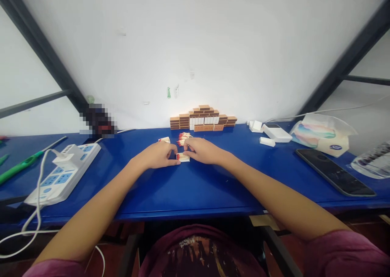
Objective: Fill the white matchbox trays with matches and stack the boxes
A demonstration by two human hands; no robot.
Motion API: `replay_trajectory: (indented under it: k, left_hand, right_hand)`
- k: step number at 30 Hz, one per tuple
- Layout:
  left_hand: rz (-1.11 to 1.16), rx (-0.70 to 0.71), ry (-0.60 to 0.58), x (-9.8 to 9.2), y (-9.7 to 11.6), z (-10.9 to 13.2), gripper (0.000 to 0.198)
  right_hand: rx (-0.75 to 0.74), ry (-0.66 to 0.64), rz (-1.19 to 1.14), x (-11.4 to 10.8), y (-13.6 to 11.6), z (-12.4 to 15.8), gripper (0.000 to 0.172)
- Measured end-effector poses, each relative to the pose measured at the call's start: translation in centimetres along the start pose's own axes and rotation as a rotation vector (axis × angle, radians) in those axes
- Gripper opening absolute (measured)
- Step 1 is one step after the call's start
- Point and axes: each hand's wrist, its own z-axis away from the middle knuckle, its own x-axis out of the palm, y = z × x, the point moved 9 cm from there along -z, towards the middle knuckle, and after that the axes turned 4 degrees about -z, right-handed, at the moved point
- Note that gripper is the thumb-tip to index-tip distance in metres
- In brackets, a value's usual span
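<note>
Both my hands rest on the blue table and meet over a small matchbox. My left hand pinches the box's left end with closed fingers. My right hand grips its right side, fingers curled. Just behind my hands lies a loose pile of red-tipped matches. Another small matchbox lies to the left of the pile. At the wall stands a stepped stack of matchboxes.
A white power strip with a plugged charger and cables lies at left, beside a green lighter. At right are small white boxes, a tissue pack, a black phone and a clear bag.
</note>
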Motion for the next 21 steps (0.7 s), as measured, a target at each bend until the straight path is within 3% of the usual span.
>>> replay_trajectory:
  k: [4, 9, 21]
  left_hand:
    - [0.015, -0.01, -0.002, 0.1, -0.1, 0.0, 0.039]
    - [0.036, -0.01, 0.003, 0.1, -0.3, -0.1, 0.038]
    - [0.012, -0.017, 0.016, -0.1, -0.5, -0.1, 0.038]
  right_hand:
    - [0.086, 0.077, 0.059, -1.1, 2.0, -0.1, 0.007]
    - [0.161, 0.063, 0.112, -0.9, 4.6, -0.2, 0.006]
    - [0.153, 0.017, 0.114, 0.2, 5.8, -1.0, 0.01]
